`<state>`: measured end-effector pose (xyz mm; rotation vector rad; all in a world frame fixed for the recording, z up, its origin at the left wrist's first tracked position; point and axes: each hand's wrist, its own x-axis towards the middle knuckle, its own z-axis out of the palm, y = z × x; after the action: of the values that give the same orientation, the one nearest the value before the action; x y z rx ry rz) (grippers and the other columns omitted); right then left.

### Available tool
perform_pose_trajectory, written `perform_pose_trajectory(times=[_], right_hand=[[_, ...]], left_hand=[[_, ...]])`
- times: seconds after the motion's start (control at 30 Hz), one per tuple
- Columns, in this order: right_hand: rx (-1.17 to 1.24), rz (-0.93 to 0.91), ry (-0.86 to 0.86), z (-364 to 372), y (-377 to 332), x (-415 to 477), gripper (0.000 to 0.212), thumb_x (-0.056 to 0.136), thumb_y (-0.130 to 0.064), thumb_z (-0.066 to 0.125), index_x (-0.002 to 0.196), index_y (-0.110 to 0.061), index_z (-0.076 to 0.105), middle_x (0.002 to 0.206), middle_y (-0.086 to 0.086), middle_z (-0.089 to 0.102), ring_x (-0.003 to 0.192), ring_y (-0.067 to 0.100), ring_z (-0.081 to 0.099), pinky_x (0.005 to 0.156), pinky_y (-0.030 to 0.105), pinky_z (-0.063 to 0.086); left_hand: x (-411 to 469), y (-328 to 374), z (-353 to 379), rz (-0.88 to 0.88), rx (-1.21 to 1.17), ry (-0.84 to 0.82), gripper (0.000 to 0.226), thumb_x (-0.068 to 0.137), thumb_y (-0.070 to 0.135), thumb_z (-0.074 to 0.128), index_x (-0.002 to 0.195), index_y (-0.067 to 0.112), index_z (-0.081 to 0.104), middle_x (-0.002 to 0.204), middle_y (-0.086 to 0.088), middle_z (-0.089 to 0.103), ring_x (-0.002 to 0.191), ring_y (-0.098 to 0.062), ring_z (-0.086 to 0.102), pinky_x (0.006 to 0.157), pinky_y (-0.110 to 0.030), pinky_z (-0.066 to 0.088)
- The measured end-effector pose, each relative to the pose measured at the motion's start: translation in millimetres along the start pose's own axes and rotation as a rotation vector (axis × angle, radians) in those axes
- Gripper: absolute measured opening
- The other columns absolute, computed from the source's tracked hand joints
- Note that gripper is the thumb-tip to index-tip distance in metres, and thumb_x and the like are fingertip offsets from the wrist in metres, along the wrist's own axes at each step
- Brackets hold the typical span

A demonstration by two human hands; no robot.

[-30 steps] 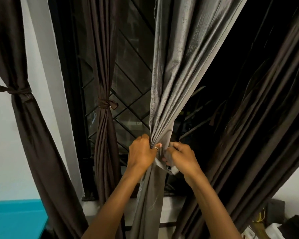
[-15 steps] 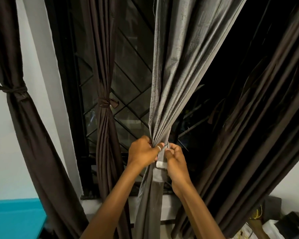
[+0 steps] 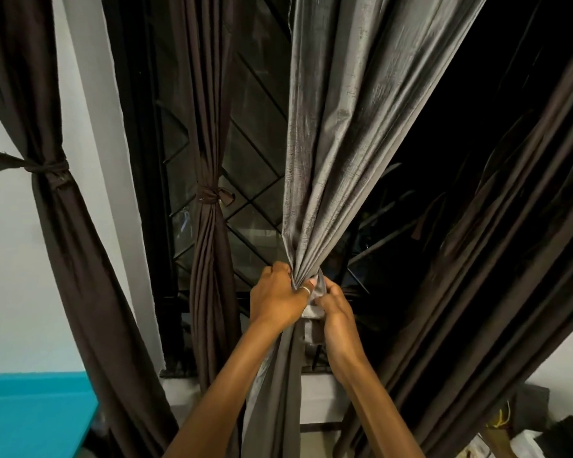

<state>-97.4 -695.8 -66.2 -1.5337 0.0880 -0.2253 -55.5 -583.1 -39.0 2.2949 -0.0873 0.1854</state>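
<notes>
One head-worn wide-angle camera faced the window grille [image 3: 255, 150] from close by, the grey curtain [image 3: 331, 153] filling mid-frame.

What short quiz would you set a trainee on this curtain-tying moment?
1. True or false: the left hand grips the gathered shiny grey fabric curtain.
2. The right hand pinches: A a grey fabric tie strip, B a window latch, C a metal hook?
3. How many dark brown fabric curtains left of the hands are already tied?
Key: 1 true; 2 A; 3 two.
</notes>
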Motion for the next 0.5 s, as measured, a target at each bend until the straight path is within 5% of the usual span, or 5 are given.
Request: perform_pose_trajectory(times=[0.17, 0.4, 0.5], right_hand=[[-0.060, -0.038, -0.124, -4, 9, -4, 0.053, 0.096, 0.000, 0.058, 0.137, -0.032, 0.049, 0.109, -0.006, 0.071, 0.089, -0.001, 0.068, 0.074, 0.020, 0.053], [0.093, -0.023, -0.148, 5, 22, -8, 0.062, 0.094, 0.005, 0.062, 0.144, -0.025, 0.040, 0.118, 0.000, 0.073, 0.110, 0.022, 0.070, 0.093, 0.045, 0.057], [0.201, 0.012, -0.159, 12, 23, -9, 0.064, 0.093, -0.007, 0.070, 0.145, -0.025, 0.038, 0.124, 0.002, 0.071, 0.115, 0.020, 0.069, 0.090, 0.035, 0.059]], left_hand=[[2, 6, -5, -0.013, 0.009, -0.032, 0.047, 0.092, 0.053, 0.062, 0.114, 0.013, 0.053, 0.118, -0.009, 0.055, 0.101, -0.029, 0.061, 0.074, -0.031, 0.042], [-14, 23, -12, -0.047, -0.009, -0.001, 0.057, 0.086, 0.032, 0.077, 0.127, 0.009, 0.046, 0.131, -0.011, 0.042, 0.109, -0.034, 0.060, 0.084, -0.036, 0.049], [-29, 32, -16, -0.034, 0.023, 0.097, 0.055, 0.088, 0.025, 0.076, 0.127, 0.012, 0.039, 0.131, -0.009, 0.038, 0.101, -0.033, 0.063, 0.078, -0.035, 0.051]])
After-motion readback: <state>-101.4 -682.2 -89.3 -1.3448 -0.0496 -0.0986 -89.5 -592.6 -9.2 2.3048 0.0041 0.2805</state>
